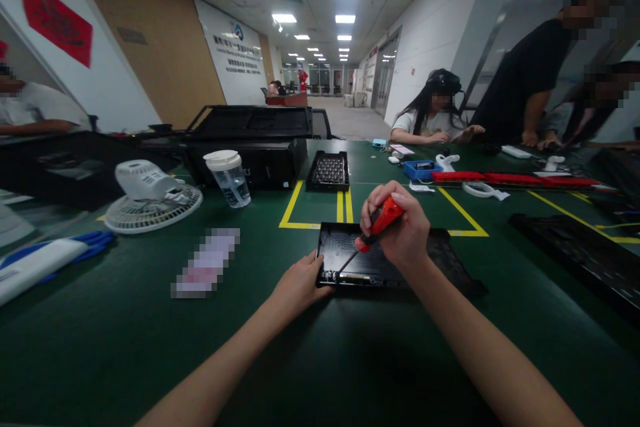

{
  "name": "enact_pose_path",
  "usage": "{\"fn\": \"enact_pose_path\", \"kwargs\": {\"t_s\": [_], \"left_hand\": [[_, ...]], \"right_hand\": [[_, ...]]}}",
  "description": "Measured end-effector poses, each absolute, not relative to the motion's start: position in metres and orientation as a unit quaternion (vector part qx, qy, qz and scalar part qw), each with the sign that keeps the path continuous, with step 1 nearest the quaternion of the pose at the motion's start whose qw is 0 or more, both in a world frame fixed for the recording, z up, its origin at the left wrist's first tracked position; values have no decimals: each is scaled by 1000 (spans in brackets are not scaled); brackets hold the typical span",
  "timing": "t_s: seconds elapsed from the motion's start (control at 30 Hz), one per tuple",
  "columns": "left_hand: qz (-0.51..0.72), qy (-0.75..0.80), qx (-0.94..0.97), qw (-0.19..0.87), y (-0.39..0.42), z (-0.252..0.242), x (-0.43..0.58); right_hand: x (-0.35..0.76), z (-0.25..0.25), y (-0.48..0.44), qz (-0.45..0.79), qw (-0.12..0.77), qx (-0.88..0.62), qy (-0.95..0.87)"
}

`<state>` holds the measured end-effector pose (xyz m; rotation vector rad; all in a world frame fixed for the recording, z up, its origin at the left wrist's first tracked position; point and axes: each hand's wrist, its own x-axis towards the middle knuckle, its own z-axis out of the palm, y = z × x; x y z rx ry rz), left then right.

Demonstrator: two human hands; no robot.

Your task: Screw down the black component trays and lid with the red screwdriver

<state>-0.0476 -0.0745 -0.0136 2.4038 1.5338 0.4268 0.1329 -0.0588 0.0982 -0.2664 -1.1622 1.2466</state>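
A shallow black plastic panel (425, 260) lies in front of me on the green table. My left hand (303, 280) grips its left edge, the thumb along the near corner and the fingers at the side. In my right hand (403, 230) is a red and black screwdriver (385, 217), the fingers wrapped round its handle. The thin shaft slants down to the left, and its tip meets the near-left corner of the panel, beside a metallic strip (357, 278). Whether a screw sits under the tip is too small to tell.
On the left are a white fan (155, 193), a lidded cup (229, 177) and blue gloves (95, 243). A black tray (329, 170) stands beyond the panel. To the right are a blue bin (419, 170), a tape roll (477, 189) and another black panel (580, 260). A person (435, 113) sits across.
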Motion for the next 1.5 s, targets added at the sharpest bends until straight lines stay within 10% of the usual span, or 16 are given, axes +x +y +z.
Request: {"fn": "enact_pose_path", "kwargs": {"t_s": [1.5], "left_hand": [[141,533,825,125,-80,-7,-45]], "right_hand": [[116,90,-57,566,595,-125,-557]]}}
